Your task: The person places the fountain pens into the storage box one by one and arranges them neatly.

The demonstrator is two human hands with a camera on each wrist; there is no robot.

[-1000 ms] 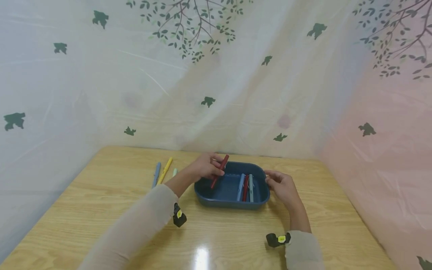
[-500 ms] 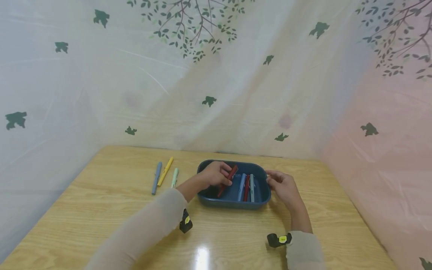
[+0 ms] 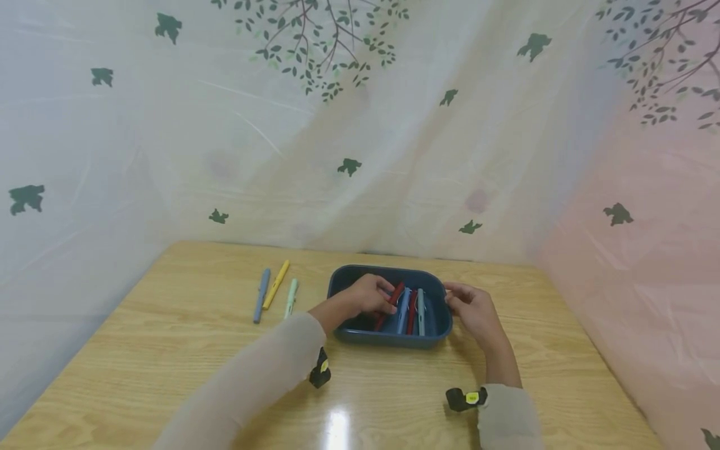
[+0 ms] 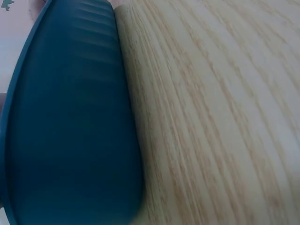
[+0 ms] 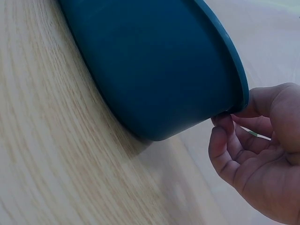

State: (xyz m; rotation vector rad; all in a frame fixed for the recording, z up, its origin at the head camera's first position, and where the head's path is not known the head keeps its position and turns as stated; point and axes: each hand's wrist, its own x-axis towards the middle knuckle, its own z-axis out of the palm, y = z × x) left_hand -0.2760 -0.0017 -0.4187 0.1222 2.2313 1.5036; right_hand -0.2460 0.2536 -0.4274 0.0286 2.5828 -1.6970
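A dark blue tray sits mid-table. My left hand reaches into it and pinches a red pen, low in the tray beside a light blue pen, a second red pen and a grey-green pen. My right hand holds the tray's right rim. In the right wrist view the right hand has its thumb at the rim and a fingertip against the tray wall. The left wrist view shows only the tray's outer wall and the table; the left hand is hidden there.
Three pens lie on the wooden table left of the tray: a blue-grey pen, a yellow pen and a mint pen. A printed curtain closes off the back and both sides.
My left hand has carried the red pen from above the tray's left rim down into the tray, next to the other pens. The right hand stayed at the rim.
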